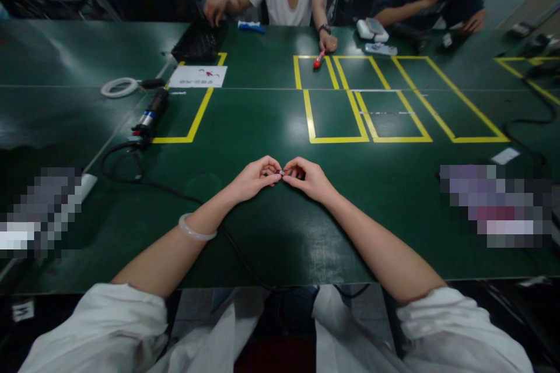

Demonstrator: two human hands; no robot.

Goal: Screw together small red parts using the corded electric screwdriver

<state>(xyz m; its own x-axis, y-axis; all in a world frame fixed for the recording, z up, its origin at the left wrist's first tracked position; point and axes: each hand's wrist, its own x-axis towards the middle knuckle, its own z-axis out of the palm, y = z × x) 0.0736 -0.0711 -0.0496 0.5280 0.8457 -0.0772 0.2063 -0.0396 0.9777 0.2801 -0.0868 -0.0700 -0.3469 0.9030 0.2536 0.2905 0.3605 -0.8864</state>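
Note:
My left hand (257, 179) and my right hand (310, 179) meet fingertip to fingertip over the green table (280, 233). Pinched between the two thumbs and forefingers is a tiny red and white part (281, 173). Its kind is too small to make out, and the fingers cover most of it. Both hands are closed, with the other fingers curled in. A pale bangle (196, 228) circles my left wrist.
Yellow tape (339, 140) marks several rectangles. Left lie a dark corded tool (151, 111), a white ring (119, 87) and a paper sheet (198, 76). Across sits a person whose hand (327, 42) touches a red-handled tool (319, 60). A black tray (199, 41) stands far left; another person sits right.

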